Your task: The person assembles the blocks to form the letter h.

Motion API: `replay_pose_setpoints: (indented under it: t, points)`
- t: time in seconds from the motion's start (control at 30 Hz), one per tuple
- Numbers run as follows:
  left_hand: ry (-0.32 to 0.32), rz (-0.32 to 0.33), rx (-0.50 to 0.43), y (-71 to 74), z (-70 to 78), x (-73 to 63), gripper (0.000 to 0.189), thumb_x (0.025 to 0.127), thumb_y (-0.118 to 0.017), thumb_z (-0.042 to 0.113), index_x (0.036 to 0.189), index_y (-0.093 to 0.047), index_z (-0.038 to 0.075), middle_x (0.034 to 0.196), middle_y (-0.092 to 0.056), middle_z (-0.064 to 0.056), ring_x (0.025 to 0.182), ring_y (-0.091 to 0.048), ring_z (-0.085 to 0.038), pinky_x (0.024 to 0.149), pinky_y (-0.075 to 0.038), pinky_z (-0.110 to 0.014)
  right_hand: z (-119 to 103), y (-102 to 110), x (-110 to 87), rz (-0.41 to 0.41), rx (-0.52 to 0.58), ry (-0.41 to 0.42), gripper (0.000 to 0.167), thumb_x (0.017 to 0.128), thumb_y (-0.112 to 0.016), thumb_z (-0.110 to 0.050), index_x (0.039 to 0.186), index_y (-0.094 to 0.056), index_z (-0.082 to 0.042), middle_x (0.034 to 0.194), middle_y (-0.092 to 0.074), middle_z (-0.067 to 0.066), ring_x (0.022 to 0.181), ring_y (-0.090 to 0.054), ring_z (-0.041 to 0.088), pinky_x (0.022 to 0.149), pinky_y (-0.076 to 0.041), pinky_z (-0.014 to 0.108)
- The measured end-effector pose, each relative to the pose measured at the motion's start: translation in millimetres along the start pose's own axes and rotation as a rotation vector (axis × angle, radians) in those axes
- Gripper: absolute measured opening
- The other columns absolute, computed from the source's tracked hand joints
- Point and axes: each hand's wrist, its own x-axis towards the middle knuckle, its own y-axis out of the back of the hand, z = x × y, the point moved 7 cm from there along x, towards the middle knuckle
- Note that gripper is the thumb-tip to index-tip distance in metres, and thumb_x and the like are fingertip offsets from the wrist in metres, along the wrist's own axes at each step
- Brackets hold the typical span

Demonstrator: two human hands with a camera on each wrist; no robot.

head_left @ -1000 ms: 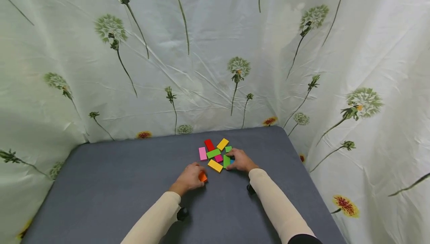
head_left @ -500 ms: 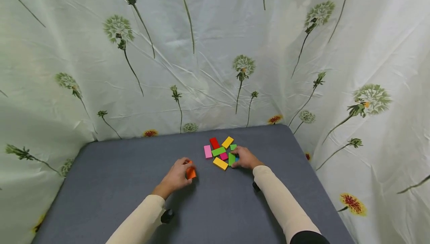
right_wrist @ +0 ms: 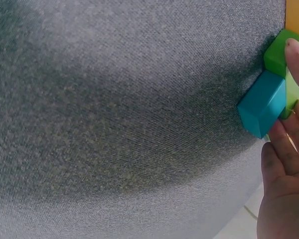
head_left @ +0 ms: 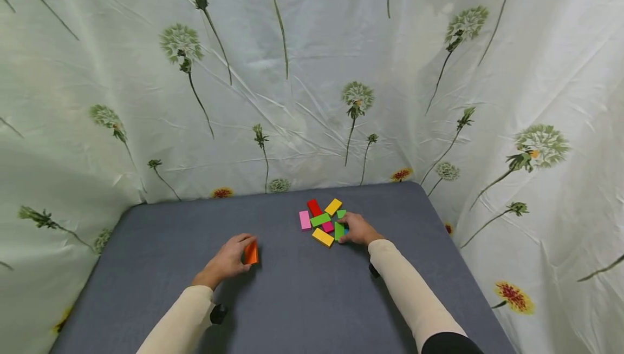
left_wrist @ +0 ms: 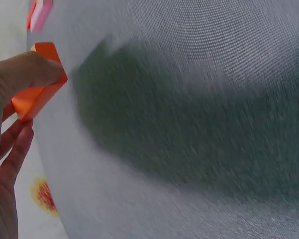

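Two hands work apart: the left hand [head_left: 225, 261] pinches an orange block [head_left: 251, 252], upright, well left of the pile. The right hand [head_left: 358, 229] curls its fingers on a green block [head_left: 338, 230] at the pile's near edge, beside a blue block [right_wrist: 263, 103].

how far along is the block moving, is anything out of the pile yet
One block is out: the left hand holds the orange block well apart from the pile. The right hand touches a green block and teal block. The yellow block and the others remain clustered.
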Motion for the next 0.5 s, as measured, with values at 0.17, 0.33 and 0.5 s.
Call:
replay_pose_setpoints:
  t: [0.17,0.33,0.5]
  points:
    - [0.047,-0.002,-0.008,2.4,-14.4,-9.0,0.069,0.067,-0.085,0.003,0.127,-0.054,-0.010,0.118,-0.056,-0.021,0.107,-0.055,-0.037,0.090,-0.045,-0.051,-0.5,-1.2,1.9,-0.001,0.000,-0.010,0.057,0.075,-0.084,-0.019,0.126,-0.063,-0.003,0.117,-0.059,0.012,0.112,-0.054,0.029,0.099,-0.040,0.045]
    - [0.074,0.018,-0.049,9.7,-21.2,-16.3,0.065,0.065,-0.085,0.001,0.124,-0.057,-0.006,0.116,-0.055,-0.018,0.102,-0.057,-0.034,0.086,-0.047,-0.050,-1.1,-2.8,2.3,-0.009,-0.011,-0.008,0.057,0.076,-0.083,-0.021,0.126,-0.063,-0.004,0.117,-0.059,0.012,0.111,-0.053,0.028,0.099,-0.040,0.045]
    - [0.082,0.029,-0.042,17.7,-26.4,-20.9,0.064,0.066,-0.084,-0.001,0.124,-0.057,-0.006,0.117,-0.053,-0.018,0.100,-0.057,-0.033,0.084,-0.048,-0.049,-0.5,-2.3,1.9,-0.008,-0.024,-0.013,0.056,0.077,-0.083,-0.022,0.127,-0.063,-0.005,0.121,-0.058,0.012,0.114,-0.052,0.030,0.099,-0.040,0.046]
